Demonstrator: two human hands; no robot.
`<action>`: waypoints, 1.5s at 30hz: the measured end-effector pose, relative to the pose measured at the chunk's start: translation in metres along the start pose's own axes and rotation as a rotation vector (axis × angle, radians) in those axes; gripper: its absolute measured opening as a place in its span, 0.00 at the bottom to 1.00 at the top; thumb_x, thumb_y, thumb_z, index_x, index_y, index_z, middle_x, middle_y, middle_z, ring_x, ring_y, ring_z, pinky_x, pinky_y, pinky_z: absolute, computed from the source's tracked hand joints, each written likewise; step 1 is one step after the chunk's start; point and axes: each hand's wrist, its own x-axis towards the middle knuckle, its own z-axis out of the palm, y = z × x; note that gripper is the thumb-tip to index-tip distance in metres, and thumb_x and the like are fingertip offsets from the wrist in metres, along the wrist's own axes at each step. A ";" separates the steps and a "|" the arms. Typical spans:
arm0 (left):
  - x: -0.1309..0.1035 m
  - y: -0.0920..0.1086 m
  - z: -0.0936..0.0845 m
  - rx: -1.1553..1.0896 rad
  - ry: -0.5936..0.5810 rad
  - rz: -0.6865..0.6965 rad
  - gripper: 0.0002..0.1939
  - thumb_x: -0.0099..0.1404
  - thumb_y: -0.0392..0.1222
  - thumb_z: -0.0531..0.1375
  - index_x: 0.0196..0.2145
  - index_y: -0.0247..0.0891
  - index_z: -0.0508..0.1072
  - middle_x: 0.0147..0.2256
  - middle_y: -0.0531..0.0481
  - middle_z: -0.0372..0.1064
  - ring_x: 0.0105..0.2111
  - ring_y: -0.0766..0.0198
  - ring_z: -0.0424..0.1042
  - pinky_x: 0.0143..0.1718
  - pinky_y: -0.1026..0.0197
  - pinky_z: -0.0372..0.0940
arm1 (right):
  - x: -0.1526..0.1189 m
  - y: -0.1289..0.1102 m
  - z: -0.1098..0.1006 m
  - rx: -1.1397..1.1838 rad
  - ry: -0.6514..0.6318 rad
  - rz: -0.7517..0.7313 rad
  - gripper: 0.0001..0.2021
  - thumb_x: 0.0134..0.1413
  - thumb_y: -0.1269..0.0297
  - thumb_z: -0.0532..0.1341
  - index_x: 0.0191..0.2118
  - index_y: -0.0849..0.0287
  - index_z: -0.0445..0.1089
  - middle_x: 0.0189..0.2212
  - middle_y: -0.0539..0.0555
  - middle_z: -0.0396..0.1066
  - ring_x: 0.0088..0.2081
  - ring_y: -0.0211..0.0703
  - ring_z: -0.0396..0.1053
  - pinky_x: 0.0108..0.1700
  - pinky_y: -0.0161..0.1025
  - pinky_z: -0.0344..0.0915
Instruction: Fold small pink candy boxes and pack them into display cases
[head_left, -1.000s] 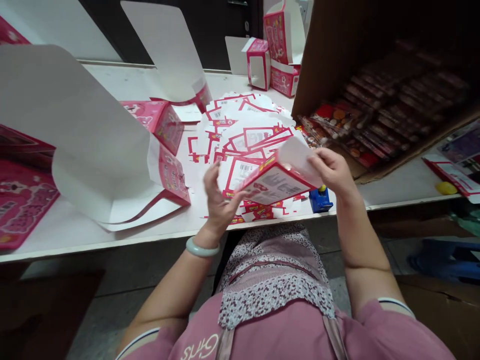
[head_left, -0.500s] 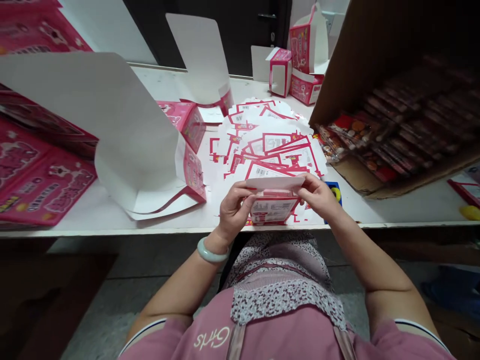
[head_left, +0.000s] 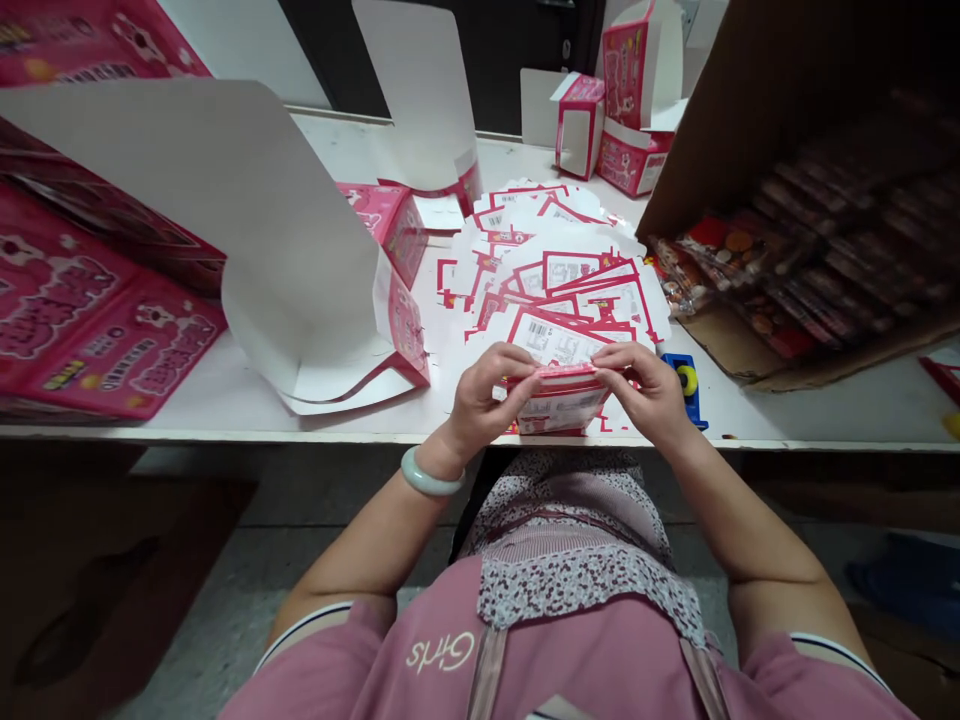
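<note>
A small pink-and-white printed carton (head_left: 564, 408) stands at the table's front edge, between both hands. My left hand (head_left: 491, 395) pinches the top edge at its left side, thumb and fingers together. At the opposite corner my right hand (head_left: 637, 388) grips the same top edge in a like pinch. The carton's top flap is now folded over toward me, and its inside is hidden. Just behind it spreads a heap of flat printed cartons (head_left: 574, 270), white with pink borders.
A large open pink box (head_left: 409, 335) with a raised white lid stands left, near stacked pink boxes (head_left: 112, 340). On the right a brown cardboard box (head_left: 720, 350) lies open with wrapped packets (head_left: 750, 250). A blue tape dispenser (head_left: 686, 385) sits beside my right hand.
The carton's white top flap has come down toward me and its pink edge now shows between my fingers. The view has shifted slightly left.
</note>
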 end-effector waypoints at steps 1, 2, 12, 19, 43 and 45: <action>-0.002 -0.001 -0.004 0.024 -0.055 0.041 0.04 0.71 0.36 0.61 0.44 0.40 0.73 0.41 0.45 0.73 0.41 0.62 0.76 0.40 0.58 0.75 | -0.001 0.000 -0.002 -0.015 -0.045 -0.025 0.05 0.63 0.59 0.63 0.40 0.52 0.75 0.42 0.55 0.78 0.45 0.45 0.76 0.43 0.44 0.75; -0.004 -0.002 -0.009 0.049 -0.114 0.084 0.06 0.71 0.37 0.61 0.46 0.41 0.73 0.44 0.44 0.73 0.44 0.61 0.76 0.42 0.57 0.75 | -0.002 0.001 -0.005 -0.033 -0.088 -0.062 0.05 0.63 0.59 0.64 0.41 0.52 0.76 0.44 0.55 0.78 0.46 0.46 0.76 0.45 0.45 0.75; -0.005 -0.007 0.001 -0.252 -0.112 -0.297 0.11 0.65 0.39 0.68 0.41 0.39 0.68 0.47 0.42 0.77 0.48 0.57 0.78 0.45 0.58 0.76 | -0.025 0.020 -0.019 -0.241 -0.074 -0.176 0.15 0.65 0.61 0.60 0.56 0.50 0.69 0.57 0.59 0.71 0.59 0.52 0.69 0.56 0.55 0.70; -0.002 -0.017 0.033 -0.182 0.265 -0.279 0.15 0.60 0.38 0.72 0.44 0.43 0.75 0.48 0.48 0.76 0.51 0.57 0.77 0.55 0.53 0.74 | -0.093 0.091 -0.118 -0.678 0.183 0.604 0.12 0.60 0.60 0.61 0.41 0.62 0.79 0.46 0.66 0.71 0.46 0.55 0.72 0.55 0.55 0.68; 0.034 0.002 0.039 0.379 -0.309 0.184 0.34 0.66 0.36 0.62 0.67 0.46 0.59 0.43 0.46 0.71 0.36 0.60 0.73 0.31 0.61 0.70 | -0.035 -0.002 -0.028 0.360 0.080 0.446 0.15 0.57 0.54 0.65 0.47 0.52 0.80 0.31 0.50 0.79 0.27 0.37 0.71 0.35 0.40 0.75; 0.043 0.008 0.036 0.515 -0.459 0.241 0.32 0.68 0.35 0.57 0.68 0.45 0.58 0.39 0.46 0.69 0.31 0.62 0.70 0.26 0.63 0.65 | -0.004 -0.008 -0.016 0.327 0.044 0.395 0.21 0.58 0.55 0.64 0.56 0.51 0.75 0.31 0.50 0.79 0.26 0.36 0.70 0.33 0.40 0.74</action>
